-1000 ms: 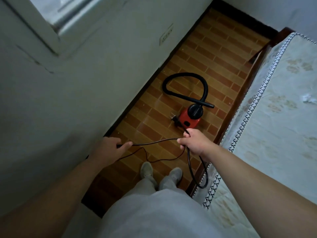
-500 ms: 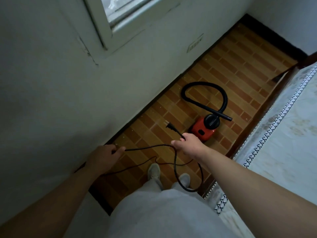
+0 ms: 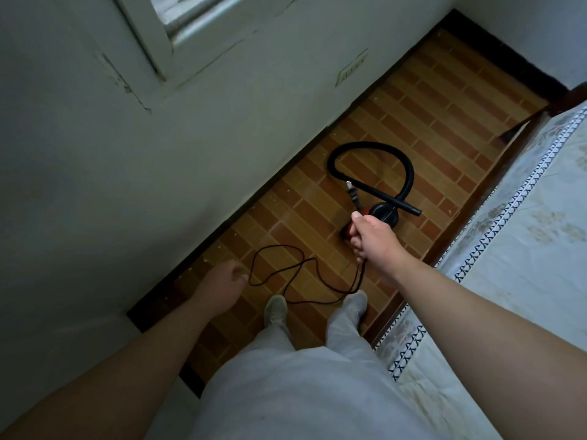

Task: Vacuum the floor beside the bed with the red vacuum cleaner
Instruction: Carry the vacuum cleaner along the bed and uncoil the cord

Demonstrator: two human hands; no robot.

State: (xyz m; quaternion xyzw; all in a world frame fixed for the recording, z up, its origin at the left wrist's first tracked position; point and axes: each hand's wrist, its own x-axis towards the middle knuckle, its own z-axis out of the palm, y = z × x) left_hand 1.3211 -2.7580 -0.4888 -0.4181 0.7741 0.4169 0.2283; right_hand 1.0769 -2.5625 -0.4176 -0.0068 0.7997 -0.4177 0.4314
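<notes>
The power cord (image 3: 358,274) is gripped in the right hand (image 3: 370,238), fist clenched around it, and the plug (image 3: 352,193) is held up above the knuckles, prongs pointing away from the person. The red vacuum cleaner (image 3: 382,217) is seen on the brick-patterned floor (image 3: 444,100), partly hidden behind that fist, between the wall and the bed (image 3: 524,249). Its black hose (image 3: 374,160) is curled in a loop on the far side of the vacuum cleaner, the nozzle end laid across the top of the body. On the near side of the vacuum cleaner, slack cord is strewn in loose loops over the floor, just ahead of the two shoes. The left hand (image 3: 222,281) is held low near the wall, fingers loosely curled right beside a cord loop; whether the cord is actually pinched there cannot be told. A wall socket (image 3: 352,68) is spotted on the wall beyond the vacuum cleaner, under the window frame (image 3: 146,36).
</notes>
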